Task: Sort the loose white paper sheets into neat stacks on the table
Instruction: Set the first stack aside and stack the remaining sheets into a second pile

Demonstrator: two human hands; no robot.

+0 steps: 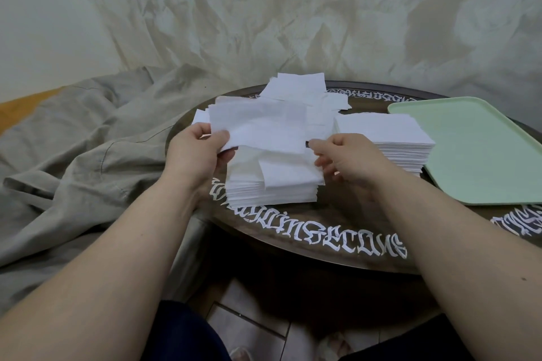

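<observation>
Paper sheets [258, 126] are thin, light and floppy, so hold them by an edge. The left hand [195, 152] pinches some above the bench [322, 231] stack [272, 184]. The right hand [349, 158] fingers curl loosely, holding nothing.

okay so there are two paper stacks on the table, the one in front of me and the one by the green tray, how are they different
The front stack has a messy top: loose sheets lie skewed across it, and both hands hover at it, the left hand holding a sheet. The stack by the tray has a flat, squared top and no hand on it; the right hand is just in front of it. The front stack sits nearer the table's edge. Both are thick piles of white sheets.
</observation>
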